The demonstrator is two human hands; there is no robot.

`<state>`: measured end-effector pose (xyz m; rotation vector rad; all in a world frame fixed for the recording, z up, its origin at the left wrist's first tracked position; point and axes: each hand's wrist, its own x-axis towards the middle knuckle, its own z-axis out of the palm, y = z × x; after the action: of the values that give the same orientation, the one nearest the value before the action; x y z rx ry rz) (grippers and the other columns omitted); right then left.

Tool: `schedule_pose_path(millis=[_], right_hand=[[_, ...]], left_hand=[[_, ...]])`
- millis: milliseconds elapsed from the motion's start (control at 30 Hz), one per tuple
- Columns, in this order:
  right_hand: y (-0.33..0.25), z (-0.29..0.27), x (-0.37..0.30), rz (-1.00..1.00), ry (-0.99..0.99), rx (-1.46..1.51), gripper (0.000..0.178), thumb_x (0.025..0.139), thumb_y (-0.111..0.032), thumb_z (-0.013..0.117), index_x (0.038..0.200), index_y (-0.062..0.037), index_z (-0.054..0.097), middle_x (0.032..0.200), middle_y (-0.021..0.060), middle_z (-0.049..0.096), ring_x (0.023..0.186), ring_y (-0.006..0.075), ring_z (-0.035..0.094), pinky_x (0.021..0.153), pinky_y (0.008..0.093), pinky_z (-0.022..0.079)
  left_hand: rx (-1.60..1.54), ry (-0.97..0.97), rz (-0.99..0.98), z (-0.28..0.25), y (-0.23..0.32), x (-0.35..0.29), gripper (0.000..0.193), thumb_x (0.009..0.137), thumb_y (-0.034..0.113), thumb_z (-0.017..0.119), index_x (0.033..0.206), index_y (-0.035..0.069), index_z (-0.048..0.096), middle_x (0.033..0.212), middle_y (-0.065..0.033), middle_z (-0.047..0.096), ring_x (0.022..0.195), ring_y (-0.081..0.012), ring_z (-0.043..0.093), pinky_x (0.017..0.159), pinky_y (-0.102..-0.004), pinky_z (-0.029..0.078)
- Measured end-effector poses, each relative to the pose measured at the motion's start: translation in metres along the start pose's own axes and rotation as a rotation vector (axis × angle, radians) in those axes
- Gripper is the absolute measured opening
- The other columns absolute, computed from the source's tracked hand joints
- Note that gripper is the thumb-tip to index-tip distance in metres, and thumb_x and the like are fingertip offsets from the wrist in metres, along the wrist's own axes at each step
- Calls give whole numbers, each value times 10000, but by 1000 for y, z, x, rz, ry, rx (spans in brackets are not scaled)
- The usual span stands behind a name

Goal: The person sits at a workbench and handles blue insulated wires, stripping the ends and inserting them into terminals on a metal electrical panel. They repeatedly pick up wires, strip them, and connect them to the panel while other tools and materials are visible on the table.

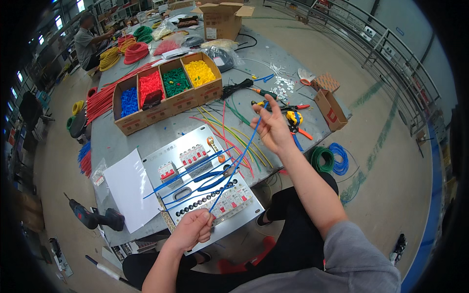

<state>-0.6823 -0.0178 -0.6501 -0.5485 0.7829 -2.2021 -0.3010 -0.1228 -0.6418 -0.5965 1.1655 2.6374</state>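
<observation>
A length of blue wire (pixel 239 158) runs diagonally over a metal panel. My left hand (pixel 192 228), at the panel's near edge, pinches its lower end. The upper end reaches my right hand (pixel 273 128), raised with fingers spread and apart; whether the wire touches those fingers is hard to tell. The metal panel (pixel 238 213) carries circuit breakers (pixel 194 156), more breakers along its near side and a row of black round holes. Blue-handled pliers (pixel 211 183) and several more blue wires lie across it.
Divided cardboard bins (pixel 146 115) hold blue, red, green and yellow caps. Beside them are loose coloured wires (pixel 229 129), a yellow-and-orange tool (pixel 294 117), white paper (pixel 129 183) and a cordless drill (pixel 93 215). Wire coils (pixel 337 158) are right of the table edge; a person sits far left.
</observation>
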Motion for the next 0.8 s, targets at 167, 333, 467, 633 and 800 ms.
schedule_pose_path(millis=[167,333,467,633,800], right_hand=[[18,28,-15,64,5,72,781,1036,-85,602,1610,-258,101,1399,220,568,977,311,731,881,440,626],[12,28,-17,180,-128,-15,543,1056,-105,564,1521,-121,282,1282,215,609,1012,341,727,894,459,624],[35,31,-27,301,-190,-1,378,1056,-119,567,1395,-77,406,1184,203,647,1009,364,737,848,479,644],[27,9,-15,211,-76,-8,199,1058,-145,576,1235,-96,502,1144,176,670,932,386,757,734,465,675],[2,0,-4,82,-21,-91,188,1054,-168,599,1220,-117,528,1071,159,688,901,346,766,678,406,680]], left_hand=[[21,55,-3,3,3,2,353,1117,330,476,868,82,506,570,65,302,461,-58,237,460,-254,218],[27,116,50,-1,0,8,334,1116,319,477,876,89,508,563,64,298,457,-58,240,452,-255,209],[-7,107,44,-3,1,9,333,1115,319,480,867,97,497,555,68,290,453,-56,239,446,-256,203],[-6,76,16,1,6,14,335,1114,328,484,866,103,491,559,67,296,449,-55,237,446,-254,204],[56,88,36,-5,5,8,319,1115,307,484,884,89,516,587,68,325,471,-52,251,451,-249,214]])
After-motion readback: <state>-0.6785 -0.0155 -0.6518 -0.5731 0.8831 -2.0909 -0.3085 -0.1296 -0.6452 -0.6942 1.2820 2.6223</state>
